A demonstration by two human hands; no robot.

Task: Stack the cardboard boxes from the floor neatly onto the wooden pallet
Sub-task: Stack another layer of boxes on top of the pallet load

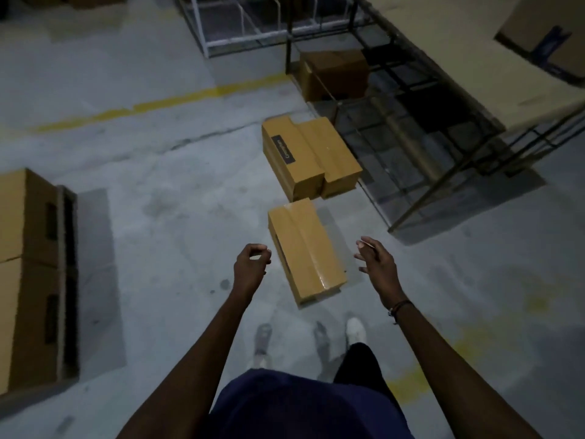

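Matt cardboard box [305, 248], glossy tape; rough concrete floor [177, 217].

Bare forearms, no sleeves visible; dark blue top [304, 407] at bottom centre; thin dark cord bracelet [399, 307] on right wrist, up-right of the top; dark trouser leg [361, 362]; white shoe [355, 329] above it; greyish shoe [262, 343] alongside.
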